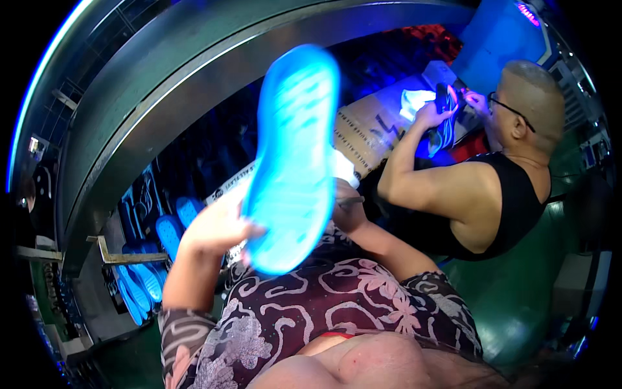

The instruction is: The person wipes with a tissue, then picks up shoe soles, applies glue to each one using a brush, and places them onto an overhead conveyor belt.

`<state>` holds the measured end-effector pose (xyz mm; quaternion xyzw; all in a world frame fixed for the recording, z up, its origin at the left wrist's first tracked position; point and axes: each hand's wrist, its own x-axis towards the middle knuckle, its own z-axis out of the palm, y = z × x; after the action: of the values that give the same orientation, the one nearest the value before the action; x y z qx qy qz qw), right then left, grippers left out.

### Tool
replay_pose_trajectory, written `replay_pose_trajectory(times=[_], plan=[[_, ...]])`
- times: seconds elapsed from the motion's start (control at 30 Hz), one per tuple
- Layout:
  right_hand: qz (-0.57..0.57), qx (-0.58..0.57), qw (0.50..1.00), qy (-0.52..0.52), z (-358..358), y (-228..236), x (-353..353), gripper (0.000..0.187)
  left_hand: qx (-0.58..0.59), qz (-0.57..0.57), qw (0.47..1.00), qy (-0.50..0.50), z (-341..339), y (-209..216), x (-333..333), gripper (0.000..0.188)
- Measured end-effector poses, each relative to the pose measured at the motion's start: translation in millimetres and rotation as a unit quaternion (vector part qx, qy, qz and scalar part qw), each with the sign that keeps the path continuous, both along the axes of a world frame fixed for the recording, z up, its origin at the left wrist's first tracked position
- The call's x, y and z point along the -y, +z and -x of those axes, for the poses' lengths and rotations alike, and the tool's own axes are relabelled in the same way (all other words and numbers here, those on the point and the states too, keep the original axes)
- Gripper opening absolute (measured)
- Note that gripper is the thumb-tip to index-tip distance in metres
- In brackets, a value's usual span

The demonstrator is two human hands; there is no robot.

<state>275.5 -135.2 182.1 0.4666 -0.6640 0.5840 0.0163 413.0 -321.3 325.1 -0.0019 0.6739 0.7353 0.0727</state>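
A bright blue shoe sole stands tilted upright before me, slightly blurred, its ridged face lit strongly. My left hand is closed on its lower left edge, thumb against the face. My right hand is partly hidden behind the sole's right edge, fingers curled. A white, cloth-like piece shows just above those fingers, and a thin dark strip crosses them; what exactly they hold is unclear.
More blue soles lie at lower left beside a metal bracket. A curved metal machine frame arches over the left. Cardboard lies ahead. At right a co-worker handles a dark shoe part.
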Motion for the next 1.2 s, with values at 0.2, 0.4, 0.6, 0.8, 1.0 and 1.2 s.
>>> replay_pose_trajectory(times=[0.2,0.4,0.6,0.8,1.0,1.2], plan=[[-0.040,0.016,0.999,-0.022,3.9,-12.5,-0.7,0.022,-0.152,-0.310,0.931,0.117,277.8,78.0,-5.4,0.047],[-0.056,0.157,0.985,-0.045,-2.8,-29.9,-4.3,0.026,-0.277,-0.259,0.921,0.086,203.0,77.6,-26.3,0.045],[-0.030,0.196,0.980,0.013,-16.0,-29.9,12.6,0.031,-0.140,0.299,0.822,0.465,-18.0,-88.9,97.2,0.029],[-0.103,0.291,0.951,0.008,-10.5,-7.9,28.1,0.032,0.212,0.655,0.507,0.518,-271.7,-203.4,152.0,0.060],[-0.133,0.184,0.972,0.054,-1.2,4.7,76.0,0.029,0.267,0.383,0.669,0.578,-313.1,-247.4,131.4,0.052],[-0.223,0.102,0.960,0.134,-12.9,-5.3,132.5,0.020,0.282,0.354,0.682,0.574,-314.3,-237.3,130.3,0.031]])
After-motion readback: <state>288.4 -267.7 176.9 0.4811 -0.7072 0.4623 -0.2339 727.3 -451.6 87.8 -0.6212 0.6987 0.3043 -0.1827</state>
